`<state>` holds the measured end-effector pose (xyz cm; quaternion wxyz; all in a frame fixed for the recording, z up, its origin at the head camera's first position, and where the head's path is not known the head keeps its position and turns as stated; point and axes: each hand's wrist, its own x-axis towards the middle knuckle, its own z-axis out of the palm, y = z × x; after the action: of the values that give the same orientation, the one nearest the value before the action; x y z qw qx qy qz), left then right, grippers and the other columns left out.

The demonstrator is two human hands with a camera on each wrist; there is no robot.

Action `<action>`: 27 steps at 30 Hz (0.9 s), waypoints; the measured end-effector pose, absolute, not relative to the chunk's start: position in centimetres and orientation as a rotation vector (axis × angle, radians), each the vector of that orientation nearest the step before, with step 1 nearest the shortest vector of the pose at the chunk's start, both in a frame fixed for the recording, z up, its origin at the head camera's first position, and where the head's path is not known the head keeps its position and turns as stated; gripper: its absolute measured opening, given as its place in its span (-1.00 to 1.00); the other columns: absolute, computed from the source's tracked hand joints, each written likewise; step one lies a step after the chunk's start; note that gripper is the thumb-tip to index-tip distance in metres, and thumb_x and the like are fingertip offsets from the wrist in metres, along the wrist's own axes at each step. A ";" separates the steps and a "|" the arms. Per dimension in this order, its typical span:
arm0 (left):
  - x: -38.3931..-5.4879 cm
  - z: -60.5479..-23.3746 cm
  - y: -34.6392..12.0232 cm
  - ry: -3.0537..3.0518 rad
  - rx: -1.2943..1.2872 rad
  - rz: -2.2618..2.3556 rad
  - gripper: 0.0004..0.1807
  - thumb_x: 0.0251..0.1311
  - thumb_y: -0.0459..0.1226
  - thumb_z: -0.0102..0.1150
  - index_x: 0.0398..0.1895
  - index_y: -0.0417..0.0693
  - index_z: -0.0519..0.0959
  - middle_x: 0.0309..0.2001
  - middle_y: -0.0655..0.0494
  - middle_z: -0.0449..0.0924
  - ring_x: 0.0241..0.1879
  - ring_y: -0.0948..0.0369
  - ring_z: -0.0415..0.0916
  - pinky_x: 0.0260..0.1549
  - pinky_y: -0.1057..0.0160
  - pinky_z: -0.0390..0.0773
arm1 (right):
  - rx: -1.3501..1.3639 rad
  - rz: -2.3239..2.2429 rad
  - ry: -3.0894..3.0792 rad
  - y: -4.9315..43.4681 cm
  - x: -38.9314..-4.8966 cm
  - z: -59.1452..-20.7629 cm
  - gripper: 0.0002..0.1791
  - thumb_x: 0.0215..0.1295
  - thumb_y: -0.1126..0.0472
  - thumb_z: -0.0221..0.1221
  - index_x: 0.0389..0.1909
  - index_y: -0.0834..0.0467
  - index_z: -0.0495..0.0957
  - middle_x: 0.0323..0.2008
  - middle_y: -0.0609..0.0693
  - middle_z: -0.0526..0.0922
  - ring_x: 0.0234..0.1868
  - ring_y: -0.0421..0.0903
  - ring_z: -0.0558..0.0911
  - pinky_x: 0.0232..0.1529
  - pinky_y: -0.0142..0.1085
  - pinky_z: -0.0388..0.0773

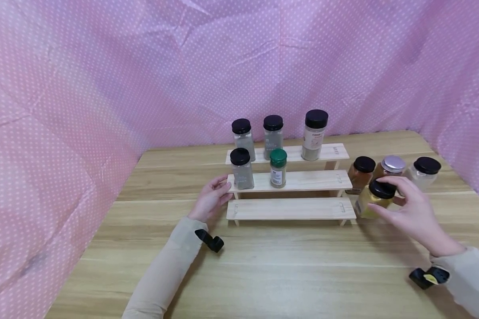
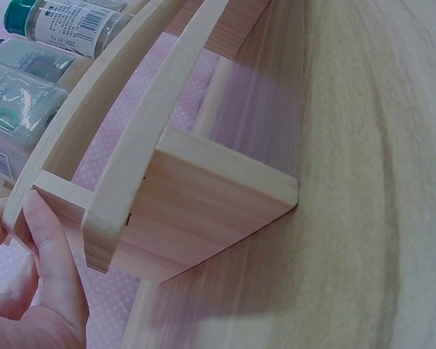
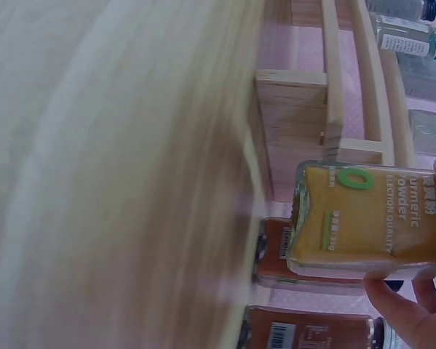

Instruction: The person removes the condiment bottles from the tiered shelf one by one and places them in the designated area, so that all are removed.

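My right hand grips a jar of turmeric powder with a black lid, near the right end of the three-tier wooden spice rack. In the right wrist view the jar looks lifted off the table. At the rack's left side my left hand pinches the end of the middle tier between thumb and fingers. On that tier stand a grey-looking jar with a black lid and a green-capped spice bottle. The bottom tier holds nothing.
Three black-lidded containers stand on the top tier, the tallest being a labelled shaker at right. Right of the rack are a reddish-brown jar, a silver-lidded jar and a pale jar. Pink dotted cloth hangs behind the table.
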<state>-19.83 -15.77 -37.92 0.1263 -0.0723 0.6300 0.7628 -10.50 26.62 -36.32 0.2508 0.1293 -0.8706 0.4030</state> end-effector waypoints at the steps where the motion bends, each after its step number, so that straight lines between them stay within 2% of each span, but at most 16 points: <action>1: -19.8 -37.9 -15.8 1.834 -0.208 2.221 -0.49 0.35 -0.46 -0.09 0.36 -0.26 0.18 -0.15 0.11 0.36 -0.32 0.36 0.46 -0.27 0.49 0.56 | 0.344 1.095 -2.386 26.7 -10.5 -36.4 -0.31 -0.36 0.60 0.42 -0.03 0.38 0.46 -0.04 -0.58 0.33 -0.08 -0.62 0.35 -0.21 -0.83 0.35; 12: -19.9 -38.0 -15.8 1.817 -0.212 2.248 -0.49 0.34 -0.47 -0.07 0.35 -0.28 0.19 -0.19 0.13 0.40 -0.35 0.37 0.47 -0.31 0.50 0.56 | 0.308 1.110 -2.464 26.8 -10.9 -37.4 -0.34 -0.24 0.52 0.43 0.00 0.27 0.45 -0.06 -0.52 0.28 -0.11 -0.62 0.33 -0.25 -0.83 0.35; 27: -19.8 -37.9 -15.8 1.791 -0.190 2.264 -0.48 0.35 -0.47 -0.10 0.37 -0.30 0.16 -0.25 0.18 0.45 -0.37 0.39 0.48 -0.34 0.51 0.56 | 0.323 1.125 -2.491 27.0 -11.3 -37.6 -0.35 -0.20 0.53 0.41 0.02 0.37 0.40 -0.06 -0.48 0.27 -0.11 -0.62 0.32 -0.23 -0.83 0.36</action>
<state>-19.83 -15.79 -37.89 0.1241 -0.0653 0.6143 0.7766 -11.27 26.98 -37.63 0.1937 0.1151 -0.8880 0.4009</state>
